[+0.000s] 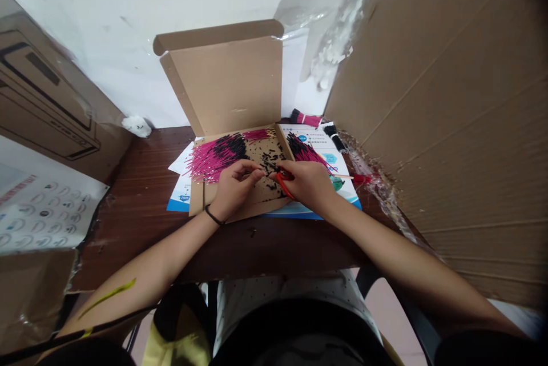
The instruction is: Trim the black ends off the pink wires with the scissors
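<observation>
On the table (205, 246), an open cardboard box (197, 200) lies across printed sheets (178, 201), its lid (233, 83) upright behind, before the wall (192, 0). Inside, a pile of wires (209, 160) lies left, clippings (274, 155) right. Right of the box are loose wires (305, 152); beyond them, two bundles (306, 119). Cartons (454, 126) stand at either side.

My two forearms (166, 257) come inward; my left hand (236, 186) bends its fingers (244, 165) toward the thumb (257, 176), my right hand (312, 184) is curled.
</observation>
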The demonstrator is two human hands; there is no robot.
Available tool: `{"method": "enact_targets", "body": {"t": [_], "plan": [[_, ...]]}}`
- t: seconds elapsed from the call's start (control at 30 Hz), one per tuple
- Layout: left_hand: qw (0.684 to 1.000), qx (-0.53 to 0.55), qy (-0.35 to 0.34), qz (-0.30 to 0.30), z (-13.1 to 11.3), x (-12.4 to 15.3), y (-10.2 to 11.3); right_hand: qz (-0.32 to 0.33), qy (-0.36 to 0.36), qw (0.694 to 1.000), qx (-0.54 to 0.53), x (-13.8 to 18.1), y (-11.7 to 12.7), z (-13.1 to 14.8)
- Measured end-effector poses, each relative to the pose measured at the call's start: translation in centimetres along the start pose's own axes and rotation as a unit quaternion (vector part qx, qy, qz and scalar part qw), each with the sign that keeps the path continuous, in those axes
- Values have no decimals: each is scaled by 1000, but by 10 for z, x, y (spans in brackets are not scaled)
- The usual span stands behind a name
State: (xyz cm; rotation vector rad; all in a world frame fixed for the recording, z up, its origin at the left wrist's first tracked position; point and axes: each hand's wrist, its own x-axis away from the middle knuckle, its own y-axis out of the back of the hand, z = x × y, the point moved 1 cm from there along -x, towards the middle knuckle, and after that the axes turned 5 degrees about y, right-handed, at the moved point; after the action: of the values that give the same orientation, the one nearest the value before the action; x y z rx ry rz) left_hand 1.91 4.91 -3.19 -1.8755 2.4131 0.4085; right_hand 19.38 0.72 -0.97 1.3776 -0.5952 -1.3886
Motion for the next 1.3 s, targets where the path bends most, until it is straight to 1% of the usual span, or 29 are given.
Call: {"method": "enact_targets", "body": {"t": [0.43,0.57,0.73,0.9,1.0,1.1,1.17,1.23,1.3], "plan": [[1000,8,8,-21,-1,0,0,-3,13,1000,-23,0,2,1],[1000,5,8,-25,0,-1,1,8,20,999,-26,1,2,2],[1000,16,15,-20,1,0,0,24,21,999,-42,1,2,3],[999,29,21,-9,-1,0,-1,41,18,999,-24,0,0,0],[999,34,30,6,0,0,-1,36,13,999,-17,0,-1,-1],[999,47,14,5,2,-1,1,15,4,1000,-24,-1,0,-1],[996,82,36,4,3,-2,1,0,-1,999,-44,-1,1,-1],[987,134,84,12,3,-2,-1,-12,-7,997,-76,-2,2,0],[977,180,113,25,1,-2,-2,-27,-13,993,-114,-1,4,0]]}}
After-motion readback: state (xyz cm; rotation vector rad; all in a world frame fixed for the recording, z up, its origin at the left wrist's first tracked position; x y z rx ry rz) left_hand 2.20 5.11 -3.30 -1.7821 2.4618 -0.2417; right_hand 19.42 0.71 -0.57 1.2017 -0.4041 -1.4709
